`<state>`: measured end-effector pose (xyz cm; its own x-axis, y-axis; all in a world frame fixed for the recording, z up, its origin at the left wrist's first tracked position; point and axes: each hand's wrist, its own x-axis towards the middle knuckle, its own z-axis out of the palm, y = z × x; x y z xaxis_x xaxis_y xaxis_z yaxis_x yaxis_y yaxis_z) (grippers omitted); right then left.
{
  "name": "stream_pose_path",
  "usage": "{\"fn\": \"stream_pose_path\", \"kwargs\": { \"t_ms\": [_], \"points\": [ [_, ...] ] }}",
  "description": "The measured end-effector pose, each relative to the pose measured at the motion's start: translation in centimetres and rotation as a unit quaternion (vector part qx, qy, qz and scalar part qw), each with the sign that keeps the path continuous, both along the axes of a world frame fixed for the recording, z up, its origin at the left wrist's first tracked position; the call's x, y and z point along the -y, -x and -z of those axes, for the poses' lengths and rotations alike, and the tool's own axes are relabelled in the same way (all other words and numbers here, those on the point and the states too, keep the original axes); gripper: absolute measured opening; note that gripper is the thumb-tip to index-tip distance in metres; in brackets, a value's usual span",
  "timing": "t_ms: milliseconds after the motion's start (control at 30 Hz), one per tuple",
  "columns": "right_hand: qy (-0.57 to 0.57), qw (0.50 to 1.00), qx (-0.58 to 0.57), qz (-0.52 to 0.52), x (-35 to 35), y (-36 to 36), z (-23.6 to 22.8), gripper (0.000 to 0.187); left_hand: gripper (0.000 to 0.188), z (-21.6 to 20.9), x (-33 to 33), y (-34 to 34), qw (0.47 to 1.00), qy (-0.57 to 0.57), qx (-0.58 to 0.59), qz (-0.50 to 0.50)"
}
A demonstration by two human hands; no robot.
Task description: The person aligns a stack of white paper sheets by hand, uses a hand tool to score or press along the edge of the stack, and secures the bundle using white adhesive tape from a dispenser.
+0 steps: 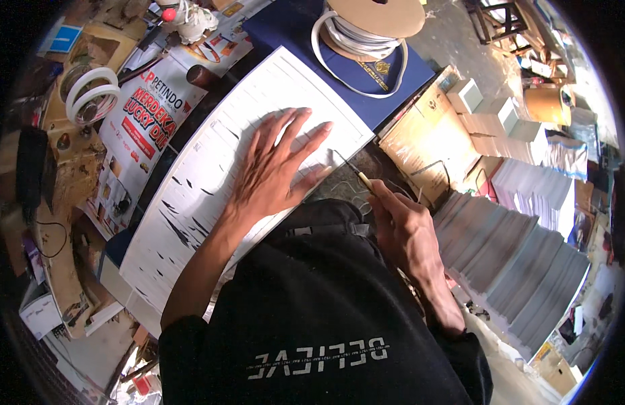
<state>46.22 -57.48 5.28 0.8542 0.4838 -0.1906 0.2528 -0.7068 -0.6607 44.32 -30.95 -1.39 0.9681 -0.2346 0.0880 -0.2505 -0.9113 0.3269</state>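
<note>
My left hand [268, 165] lies flat with its fingers spread on a long white paper stack or sheet [275, 84] with ruled lines and scattered black marks. The paper slants from the lower left to the upper middle, in front of my body. Closed around the pale handle of a thin awl-like tool [356, 170], my right hand [403, 219] is just off the paper's near right edge. The tool's dark, slender shaft points up and left, its tip at or over that edge. Whether the tip touches the paper, I cannot tell. Loose thin thread [349, 187] shows below the tool.
Behind the paper, a cardboard-ended spool [376, 20] of white cord rests on a dark blue board [408, 84]. White tape rolls [93, 94] and a printed poster [137, 121] are at left. Cardboard [427, 125] and tall paper stacks [508, 263] stand at right.
</note>
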Motion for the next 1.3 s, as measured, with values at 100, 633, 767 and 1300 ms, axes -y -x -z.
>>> {"fn": "stream_pose_path", "kwargs": {
  "t_ms": [100,633,767,1300],
  "points": [
    [-0.002,0.998,0.055,-0.031,0.6,0.1,1.5,0.049,0.067,0.1,0.0,0.0,1.000,0.024,-0.013,-0.005],
    [0.129,0.988,0.060,-0.066,-0.9,0.4,-0.9,0.037,0.066,0.2,0.0,0.2,1.000,0.004,0.010,0.001],
    [0.152,0.985,0.058,-0.051,-1.9,-0.5,-0.3,0.025,0.073,0.2,-0.2,0.4,1.000,0.013,-0.012,-0.006],
    [-0.019,0.998,0.039,0.052,0.2,1.3,-1.3,0.027,0.080,0.0,-0.6,2.1,0.998,0.045,-0.018,-0.030]
  ]
}}
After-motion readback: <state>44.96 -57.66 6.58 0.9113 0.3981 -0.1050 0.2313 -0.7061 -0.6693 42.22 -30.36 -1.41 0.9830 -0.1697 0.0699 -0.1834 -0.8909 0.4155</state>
